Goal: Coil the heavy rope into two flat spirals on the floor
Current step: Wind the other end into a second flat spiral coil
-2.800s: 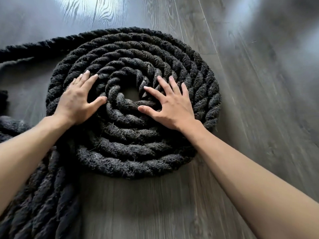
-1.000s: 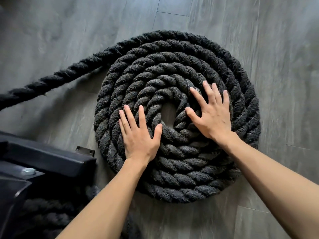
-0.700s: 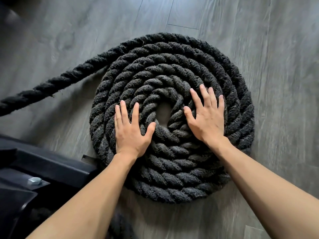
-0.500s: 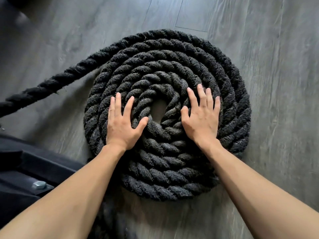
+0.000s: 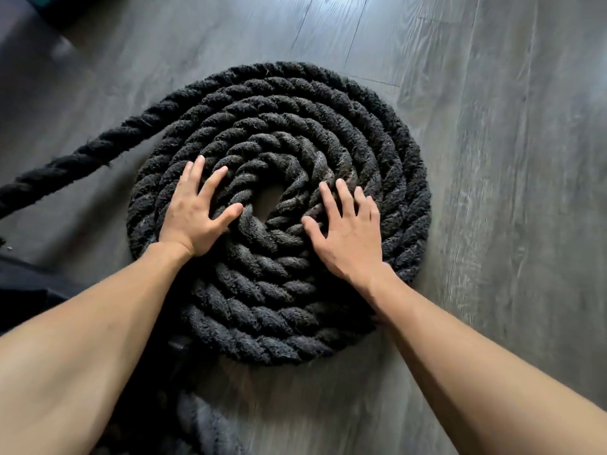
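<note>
A thick black twisted rope lies coiled in a flat spiral (image 5: 279,106) of several turns on the grey wood floor, with a small bare gap at its centre. My left hand (image 5: 193,211) presses flat on the inner turns left of the centre, fingers spread. My right hand (image 5: 348,234) rests flat on the turns right of the centre, fingers spread too. The rope's free length (image 5: 75,162) leaves the spiral's upper left and runs off the left edge.
More black rope (image 5: 203,421) lies near the bottom edge between my forearms. A dark object (image 5: 23,284) sits at the left edge behind my left forearm. A dark shape (image 5: 29,44) fills the top left corner. Grey floor (image 5: 509,159) stretches to the right.
Both hands have stayed pressed on the spiral and turned with it; the fingers are spread wider now. The view has shifted, so the dark object at the left is mostly hidden.
</note>
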